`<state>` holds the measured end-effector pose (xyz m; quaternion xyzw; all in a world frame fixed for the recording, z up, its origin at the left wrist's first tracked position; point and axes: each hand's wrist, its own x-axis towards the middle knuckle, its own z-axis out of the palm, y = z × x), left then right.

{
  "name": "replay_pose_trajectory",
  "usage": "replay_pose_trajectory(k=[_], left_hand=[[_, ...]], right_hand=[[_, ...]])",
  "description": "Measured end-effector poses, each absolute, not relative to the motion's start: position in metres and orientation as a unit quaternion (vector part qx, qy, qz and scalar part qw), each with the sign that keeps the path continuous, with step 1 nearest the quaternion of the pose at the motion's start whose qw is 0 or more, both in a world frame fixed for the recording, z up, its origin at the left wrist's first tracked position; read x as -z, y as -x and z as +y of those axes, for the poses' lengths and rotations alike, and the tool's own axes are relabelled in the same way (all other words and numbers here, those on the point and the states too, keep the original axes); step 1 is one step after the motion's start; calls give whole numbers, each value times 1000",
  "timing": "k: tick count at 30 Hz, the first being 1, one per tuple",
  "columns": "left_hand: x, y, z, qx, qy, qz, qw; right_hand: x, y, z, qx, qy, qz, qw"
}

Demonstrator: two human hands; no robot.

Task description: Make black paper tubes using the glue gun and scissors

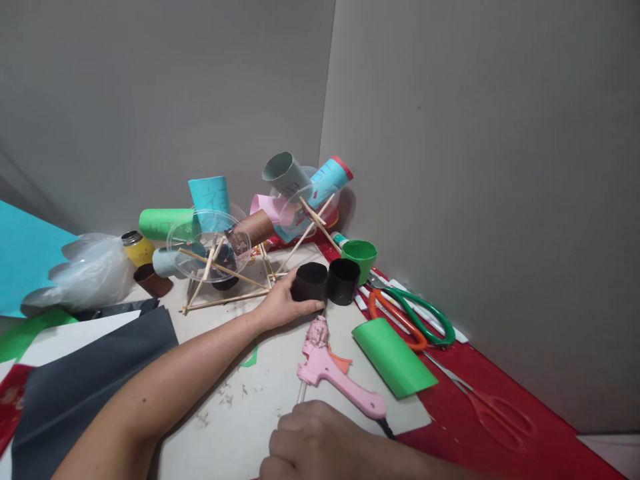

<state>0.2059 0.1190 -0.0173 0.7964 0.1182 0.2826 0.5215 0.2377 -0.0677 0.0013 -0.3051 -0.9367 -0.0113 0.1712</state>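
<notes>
The left hand (286,303) is half open around a black tube (310,283), fingers at its left and back and thumb laid across the lower front, a hold that seems meant to steady it upright without crushing the thin wall. That tube stands on the white board (240,427), side by side with a second tube (344,281), also black and upright, and the two look to be touching; standing them on end probably keeps their rims level. The glue gun (316,360) lies flat, nozzle pointing at the foot of the held tube and very near it, perhaps so that the tip and the joint share one spot. Its clear stick (301,392) sticks out at the rear, just where the right hand (315,437) is, curled almost closed; whether it pinches or presses the stick I cannot tell, as the fingertips are hidden. The trigger is free of any finger. A green roll (395,357) lies on its side beside the gun, while the scissors (447,328) sit farther right, out of the hands' way, over the red worktop (500,360). Behind, stick frames (211,264) hold clear discs ringed with coloured tubes, apparently propped so the discs hang clear of the board.
</notes>
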Motion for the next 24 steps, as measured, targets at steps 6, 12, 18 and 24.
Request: replay_pose_trajectory(k=[6,12,18,24], left_hand=[[14,-205,119,-286,-815,120,489],[15,-205,119,-283,-815,126,490],[15,-205,119,-281,-808,130,502],[16,-206,119,-279,-800,132,514]], right_hand=[[4,-237,-67,8,302,-938,170],[5,-237,-68,15,304,-936,174],[3,-237,-67,14,305,-939,159],[4,-236,-68,16,306,-937,165]])
